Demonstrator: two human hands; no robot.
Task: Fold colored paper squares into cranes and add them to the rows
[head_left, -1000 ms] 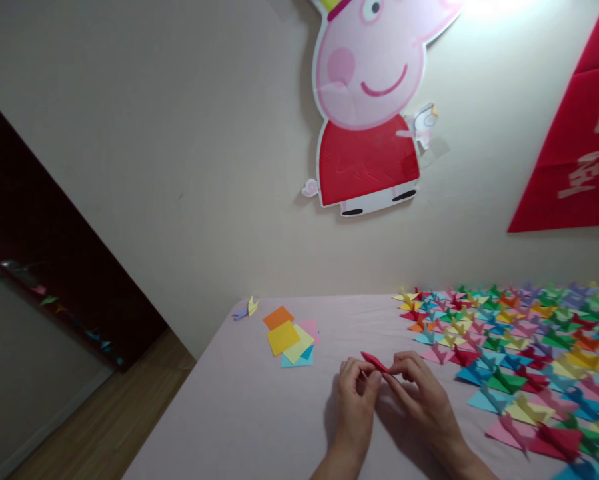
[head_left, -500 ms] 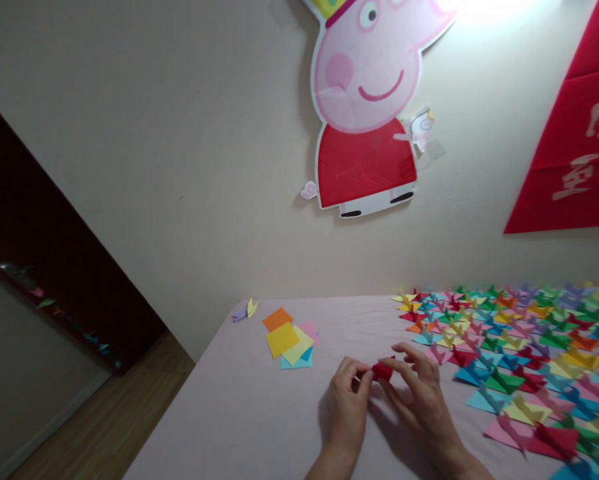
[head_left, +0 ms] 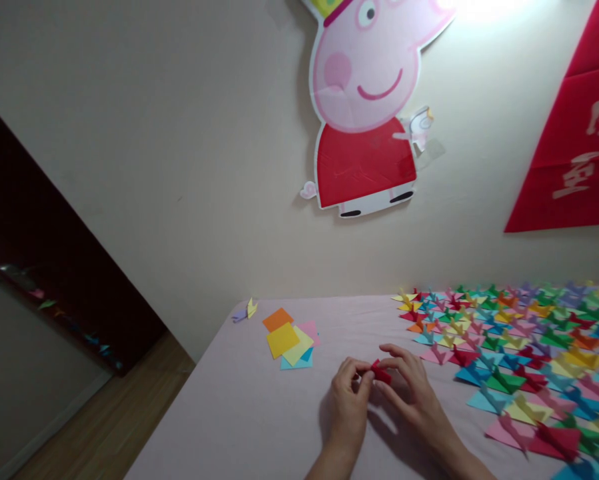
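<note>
A small folded piece of red paper (head_left: 382, 374) is held just above the table's front half. My left hand (head_left: 349, 397) pinches its left end between thumb and fingertips. From the other side, my right hand (head_left: 415, 387) has its thumb and index finger on the paper, with the other fingers curved loosely above it. The fingertips cover part of the paper, so its exact folded shape is hard to make out. Many folded paper cranes (head_left: 516, 380) in mixed colours stand in rows to the right of my right hand.
Square paper sheets (head_left: 282, 341) in orange, yellow, pink and blue overlap on the table (head_left: 219, 400) to the left. A purple and a yellow folded paper piece (head_left: 250, 308) lie near its back left corner. Behind rises a wall with a pig cutout (head_left: 366, 160).
The red paper has turned slightly and now slants down to the right. My right hand's fingers have shifted a little left along it; the left hand stays nearly in place.
</note>
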